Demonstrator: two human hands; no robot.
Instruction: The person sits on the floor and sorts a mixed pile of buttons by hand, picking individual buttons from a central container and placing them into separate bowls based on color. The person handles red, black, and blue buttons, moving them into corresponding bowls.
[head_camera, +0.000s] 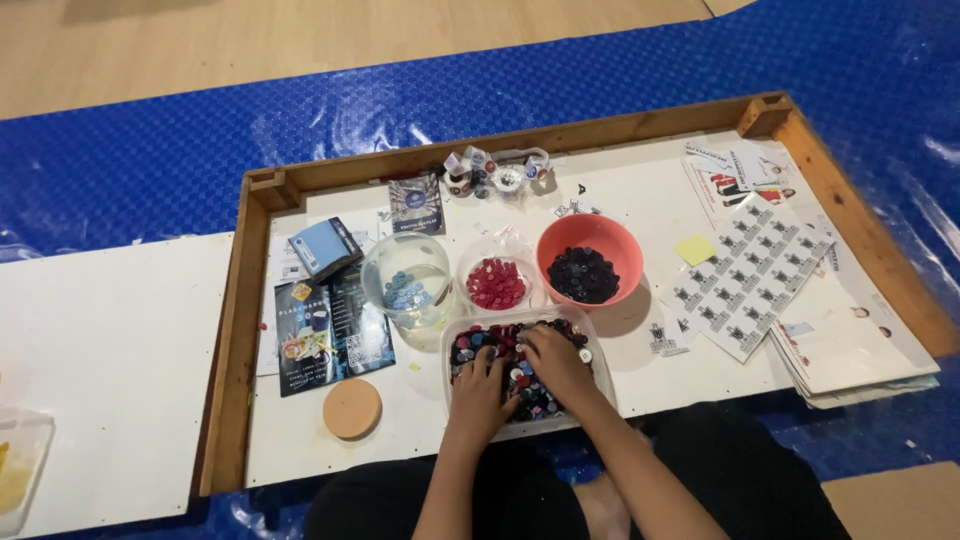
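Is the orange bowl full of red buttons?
No. The orange bowl holds dark, nearly black buttons; the red buttons sit in the clear container beside it.

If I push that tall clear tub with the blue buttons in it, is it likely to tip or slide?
The clear tub looks like thin plastic holding only a shallow layer of blue buttons, so it is probably light and would likely slide on the smooth white board. Being fairly tall with little weight inside, a push near its rim might tip it. The loose buttons would probably shift or scatter.
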